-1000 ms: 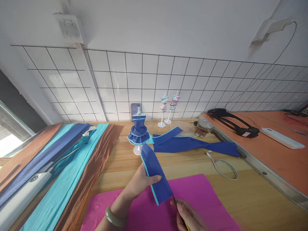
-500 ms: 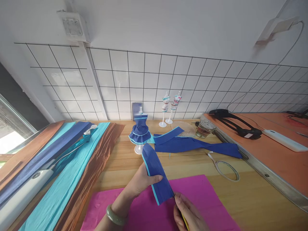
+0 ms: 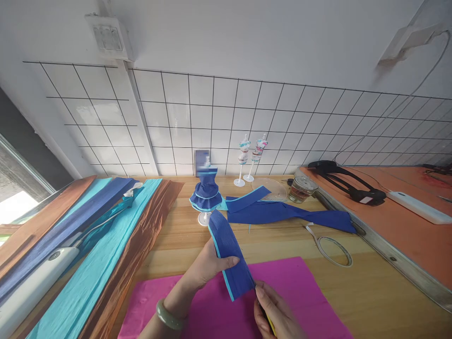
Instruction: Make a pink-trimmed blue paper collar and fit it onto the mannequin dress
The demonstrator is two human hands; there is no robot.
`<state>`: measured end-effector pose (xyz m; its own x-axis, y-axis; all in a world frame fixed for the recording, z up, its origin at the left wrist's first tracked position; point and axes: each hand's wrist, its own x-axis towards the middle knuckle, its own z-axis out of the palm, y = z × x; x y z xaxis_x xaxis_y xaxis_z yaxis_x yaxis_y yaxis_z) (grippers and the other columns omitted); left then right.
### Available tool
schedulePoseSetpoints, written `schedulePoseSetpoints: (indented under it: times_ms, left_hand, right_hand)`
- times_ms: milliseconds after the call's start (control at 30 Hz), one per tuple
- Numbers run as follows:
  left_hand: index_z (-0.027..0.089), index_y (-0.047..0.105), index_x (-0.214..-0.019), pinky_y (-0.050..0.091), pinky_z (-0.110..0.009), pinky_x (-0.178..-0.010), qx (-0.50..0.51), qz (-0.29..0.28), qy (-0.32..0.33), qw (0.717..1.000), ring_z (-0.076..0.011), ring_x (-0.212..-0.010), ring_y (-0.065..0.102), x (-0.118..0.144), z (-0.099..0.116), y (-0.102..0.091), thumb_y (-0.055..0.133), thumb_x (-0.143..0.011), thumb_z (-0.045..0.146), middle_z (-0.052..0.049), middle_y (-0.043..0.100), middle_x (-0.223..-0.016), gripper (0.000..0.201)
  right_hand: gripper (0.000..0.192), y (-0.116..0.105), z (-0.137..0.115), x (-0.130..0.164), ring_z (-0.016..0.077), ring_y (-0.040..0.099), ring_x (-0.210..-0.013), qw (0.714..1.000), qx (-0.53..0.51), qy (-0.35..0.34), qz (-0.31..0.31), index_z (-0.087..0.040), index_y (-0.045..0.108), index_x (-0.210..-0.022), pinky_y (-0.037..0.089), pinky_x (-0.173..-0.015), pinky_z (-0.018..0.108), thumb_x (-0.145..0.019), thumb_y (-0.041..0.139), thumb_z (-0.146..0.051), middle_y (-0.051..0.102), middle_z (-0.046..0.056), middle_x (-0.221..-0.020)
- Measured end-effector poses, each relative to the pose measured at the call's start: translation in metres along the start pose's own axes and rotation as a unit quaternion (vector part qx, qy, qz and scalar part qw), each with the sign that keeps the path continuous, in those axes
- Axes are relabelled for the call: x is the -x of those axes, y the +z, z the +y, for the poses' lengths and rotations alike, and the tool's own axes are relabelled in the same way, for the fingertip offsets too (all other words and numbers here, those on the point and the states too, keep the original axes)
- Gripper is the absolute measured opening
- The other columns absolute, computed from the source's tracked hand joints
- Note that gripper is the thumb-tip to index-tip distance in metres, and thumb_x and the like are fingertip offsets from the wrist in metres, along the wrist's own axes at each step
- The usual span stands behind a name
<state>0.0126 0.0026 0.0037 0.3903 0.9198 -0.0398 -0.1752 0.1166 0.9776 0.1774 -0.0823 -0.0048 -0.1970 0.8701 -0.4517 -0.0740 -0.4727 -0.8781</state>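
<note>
A strip of dark blue crepe paper [image 3: 228, 249] with a light blue border is pinched in my left hand [image 3: 215, 266], thumb on top and fingers behind. My right hand [image 3: 273, 310] is closed on what look like scissors [image 3: 271, 326] with a yellow and black handle. Their dark tip touches the strip's lower right corner, and the blades are mostly hidden. Beyond the strip stands a small mannequin [image 3: 205, 186] in a tiered blue paper dress. Beneath my hands lies a magenta sheet [image 3: 296, 287].
Blue paper strips [image 3: 268, 214] lie behind, with a tape roll [image 3: 334, 252] and a glass jar [image 3: 302, 188] to the right. Two small mannequins [image 3: 243, 157] stand by the tiled wall. Long crepe sheets [image 3: 102, 249] and a white corded glue gun [image 3: 45, 278] are on the left.
The view has shifted very slightly. My right hand has moved a touch to the left; the blue strip and my left hand keep their places.
</note>
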Motion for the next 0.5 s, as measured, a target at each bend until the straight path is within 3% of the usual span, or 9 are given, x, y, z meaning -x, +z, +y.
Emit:
schedulePoseSetpoints:
  times_ms: [167, 500]
  left_hand:
    - [0.018, 0.054, -0.097, 0.045, -0.028, -0.068, 0.002, -0.001, -0.001, 1.0, -0.0165, -0.076, 0.054, 0.0, 0.0003, -0.0003, 0.071, -0.065, 0.029, 0.001, 0.06, -0.081, 0.038]
    - [0.016, 0.054, -0.098, 0.045, -0.028, -0.069, 0.004, -0.009, 0.005, 1.0, -0.0163, -0.076, 0.055, -0.0015, -0.0039, -0.002, 0.072, -0.065, 0.03, -0.001, 0.061, -0.082, 0.04]
  right_hand:
    - [0.049, -0.0003, 0.0007, -0.0011, 0.001, 0.02, -0.03, 1.0, -0.006, 0.004, 0.008, -0.021, 0.043, -0.069, 0.017, -0.033, 0.016, -0.066, 0.05, -0.07, 0.034, -0.012, -0.043]
    - [0.045, -0.0028, 0.0062, -0.0054, 0.0001, 0.019, -0.03, 1.0, -0.022, -0.004, -0.02, -0.021, 0.043, -0.073, 0.014, -0.032, 0.016, -0.072, 0.049, -0.066, 0.035, -0.012, -0.044]
